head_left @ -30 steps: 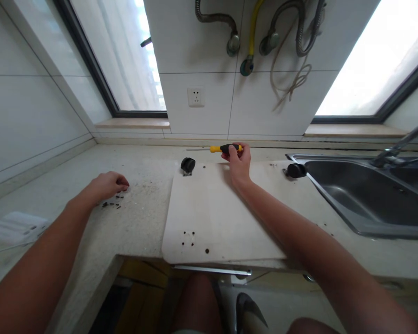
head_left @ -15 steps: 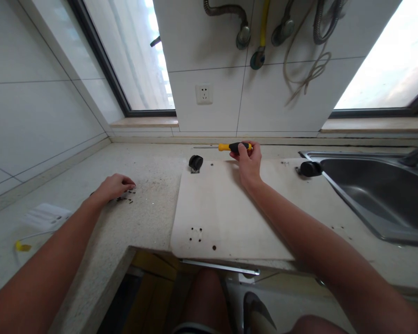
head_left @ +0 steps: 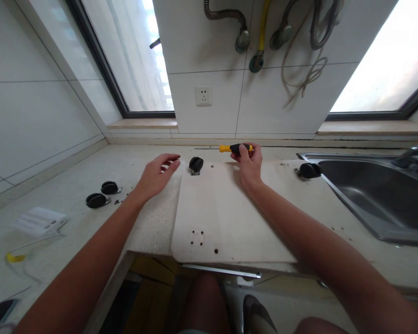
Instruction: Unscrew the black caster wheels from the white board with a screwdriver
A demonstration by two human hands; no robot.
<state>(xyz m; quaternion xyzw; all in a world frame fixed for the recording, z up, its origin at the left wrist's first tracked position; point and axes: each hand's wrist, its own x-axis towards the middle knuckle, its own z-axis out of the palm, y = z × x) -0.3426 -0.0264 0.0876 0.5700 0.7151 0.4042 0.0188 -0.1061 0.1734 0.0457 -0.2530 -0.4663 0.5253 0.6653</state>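
Observation:
My right hand (head_left: 251, 160) is closed around the yellow and black handle of a screwdriver (head_left: 237, 148), held level above the board's far edge with its shaft pointing left. My left hand (head_left: 160, 175) hovers over the counter left of the board, thumb and fingers apart; nothing shows between them. Close to its fingertips, a black caster (head_left: 195, 164) stands on the far left corner of the white board (head_left: 230, 213). Another caster (head_left: 310, 170) is at the far right corner. Two loose casters (head_left: 109, 187) and small dark screws (head_left: 117, 202) lie beside my left forearm.
A steel sink (head_left: 379, 199) borders the board on the right. On the left of the counter (head_left: 142, 236) are a white power strip (head_left: 42, 220) and a cable with a yellow tag (head_left: 15, 257). Hoses and a wall socket (head_left: 203, 96) are on the tiled wall behind.
My left hand has moved right and away from the screws toward the caster at the board's far left corner, uncovering the two loose casters. My right hand and the screwdriver have hardly moved.

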